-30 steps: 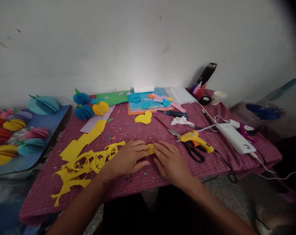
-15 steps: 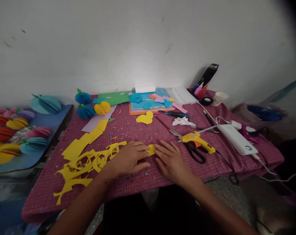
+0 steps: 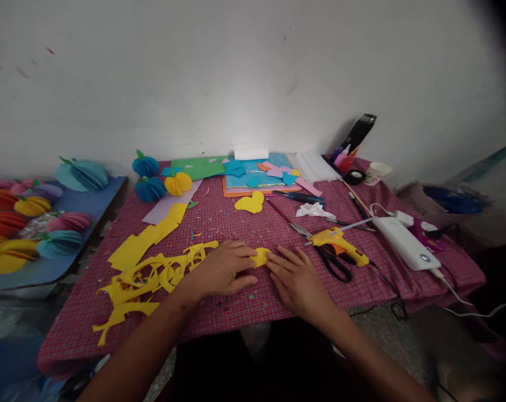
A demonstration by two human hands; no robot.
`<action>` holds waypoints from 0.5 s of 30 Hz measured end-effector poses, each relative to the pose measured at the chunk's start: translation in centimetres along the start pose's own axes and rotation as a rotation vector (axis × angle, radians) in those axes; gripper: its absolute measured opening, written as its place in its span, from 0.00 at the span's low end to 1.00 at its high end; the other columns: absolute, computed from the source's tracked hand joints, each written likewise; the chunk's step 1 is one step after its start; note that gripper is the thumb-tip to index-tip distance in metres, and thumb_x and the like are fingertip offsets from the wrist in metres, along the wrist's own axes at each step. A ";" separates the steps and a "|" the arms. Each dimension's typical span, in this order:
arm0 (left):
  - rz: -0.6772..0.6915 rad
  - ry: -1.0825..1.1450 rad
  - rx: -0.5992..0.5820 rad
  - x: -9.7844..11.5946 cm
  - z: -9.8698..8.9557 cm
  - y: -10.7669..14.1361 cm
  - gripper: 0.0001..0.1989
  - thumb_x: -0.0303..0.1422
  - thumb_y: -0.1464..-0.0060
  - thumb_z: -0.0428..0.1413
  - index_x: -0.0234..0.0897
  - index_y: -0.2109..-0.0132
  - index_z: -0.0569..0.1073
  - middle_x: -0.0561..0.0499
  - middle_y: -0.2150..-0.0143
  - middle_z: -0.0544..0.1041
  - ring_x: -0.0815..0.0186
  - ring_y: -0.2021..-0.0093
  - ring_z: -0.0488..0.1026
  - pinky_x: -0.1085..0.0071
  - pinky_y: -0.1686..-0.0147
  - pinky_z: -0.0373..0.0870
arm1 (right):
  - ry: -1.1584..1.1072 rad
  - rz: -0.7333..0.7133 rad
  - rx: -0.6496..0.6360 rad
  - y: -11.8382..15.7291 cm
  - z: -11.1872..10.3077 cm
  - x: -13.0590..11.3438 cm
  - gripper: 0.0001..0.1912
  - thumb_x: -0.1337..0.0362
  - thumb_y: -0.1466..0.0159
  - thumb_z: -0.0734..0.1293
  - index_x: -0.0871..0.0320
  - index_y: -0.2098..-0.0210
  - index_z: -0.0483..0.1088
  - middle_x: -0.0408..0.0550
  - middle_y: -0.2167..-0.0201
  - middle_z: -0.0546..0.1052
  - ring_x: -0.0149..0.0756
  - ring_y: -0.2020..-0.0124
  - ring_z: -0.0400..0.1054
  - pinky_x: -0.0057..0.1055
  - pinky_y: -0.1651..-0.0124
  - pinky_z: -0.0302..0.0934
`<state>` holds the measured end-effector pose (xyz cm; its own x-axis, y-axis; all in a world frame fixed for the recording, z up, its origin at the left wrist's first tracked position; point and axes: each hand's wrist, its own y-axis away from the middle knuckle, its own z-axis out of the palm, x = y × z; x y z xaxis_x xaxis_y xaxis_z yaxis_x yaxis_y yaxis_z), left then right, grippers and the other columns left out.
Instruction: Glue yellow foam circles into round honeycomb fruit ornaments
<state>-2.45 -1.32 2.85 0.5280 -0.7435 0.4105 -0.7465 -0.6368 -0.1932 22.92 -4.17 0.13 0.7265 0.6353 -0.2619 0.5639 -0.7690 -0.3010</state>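
A small yellow paper piece [image 3: 260, 257] lies on the checked cloth between my two hands. My left hand [image 3: 229, 269] rests palm down, its fingers stretched out and the tips touching the left end of the paper. From the other side my right hand [image 3: 297, 282] lies flat with fingers extended, its fingertips at the paper's right edge. Part of the piece may be hidden under the fingers. Farther back on the cloth are yellow rounded paper cutouts [image 3: 250, 202]. Yellow paper offcuts [image 3: 167, 273] spread to the left of my left hand.
Right of my hands lie a yellow glue gun [image 3: 340, 245], black-handled scissors [image 3: 335, 267] and a white power bank [image 3: 406, 243] with cables. Paper pumpkins [image 3: 149, 188] stand at the back left; more fill a blue board [image 3: 104, 204]. Coloured sheets [image 3: 203, 166] lie by the wall.
My right hand has shifted slightly right and down, so more of the yellow piece shows between my hands. My left hand stays nearly in place. The whole view has shifted a little.
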 end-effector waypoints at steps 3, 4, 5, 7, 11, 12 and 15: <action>-0.010 -0.033 -0.016 0.4 0.1 -0.1 0.15 0.41 0.36 0.57 0.43 0.46 0.77 0.45 0.45 0.76 0.55 0.45 0.71 0.56 0.43 0.65 | 0.002 0.014 -0.004 0.0 0.0 -0.1 0.18 0.66 0.29 0.63 0.50 0.43 0.76 0.46 0.40 0.77 0.52 0.35 0.65 0.62 0.31 0.50; -0.011 -0.047 -0.024 0.5 0.1 -0.1 0.15 0.41 0.35 0.57 0.43 0.46 0.77 0.45 0.45 0.76 0.55 0.45 0.71 0.56 0.43 0.66 | 0.002 0.024 -0.007 -0.1 0.0 -0.1 0.18 0.66 0.29 0.63 0.50 0.43 0.76 0.46 0.39 0.77 0.52 0.35 0.65 0.61 0.31 0.50; -0.011 -0.059 -0.032 0.6 0.1 -0.1 0.15 0.42 0.35 0.57 0.43 0.46 0.77 0.45 0.45 0.75 0.55 0.45 0.70 0.56 0.44 0.66 | 0.002 0.034 -0.008 -0.1 0.0 -0.2 0.18 0.66 0.29 0.63 0.50 0.42 0.75 0.46 0.39 0.77 0.52 0.35 0.65 0.61 0.31 0.50; -0.008 -0.074 -0.044 0.7 0.1 -0.2 0.14 0.42 0.34 0.56 0.43 0.47 0.77 0.45 0.46 0.75 0.55 0.45 0.70 0.56 0.44 0.66 | 0.001 0.045 -0.006 -0.2 0.0 -0.4 0.18 0.65 0.29 0.63 0.51 0.42 0.75 0.46 0.39 0.76 0.53 0.35 0.64 0.61 0.31 0.50; -0.004 -0.066 -0.042 0.6 0.1 -0.1 0.15 0.43 0.35 0.56 0.43 0.47 0.77 0.45 0.45 0.75 0.54 0.44 0.70 0.56 0.43 0.65 | -0.004 0.039 0.000 -0.5 -0.2 -0.6 0.16 0.66 0.29 0.63 0.51 0.45 0.76 0.47 0.39 0.77 0.53 0.34 0.63 0.62 0.31 0.48; -0.005 -0.059 -0.034 0.5 0.1 0.0 0.15 0.43 0.35 0.56 0.44 0.47 0.77 0.45 0.44 0.75 0.54 0.44 0.70 0.55 0.42 0.65 | -0.006 0.041 0.000 -0.6 -0.2 -0.5 0.16 0.66 0.29 0.63 0.50 0.45 0.76 0.47 0.40 0.77 0.52 0.34 0.64 0.63 0.31 0.47; -0.011 -0.039 -0.006 0.2 0.0 0.2 0.14 0.43 0.35 0.56 0.43 0.47 0.78 0.45 0.43 0.75 0.54 0.43 0.71 0.55 0.42 0.64 | -0.015 0.051 0.008 -0.9 -0.2 -0.4 0.15 0.66 0.28 0.63 0.50 0.48 0.77 0.45 0.41 0.78 0.52 0.37 0.66 0.63 0.31 0.48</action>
<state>-2.52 -1.57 2.90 0.5511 -0.7441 0.3777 -0.7432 -0.6435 -0.1833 22.18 -3.81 0.66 0.7483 0.5962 -0.2910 0.5232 -0.8000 -0.2938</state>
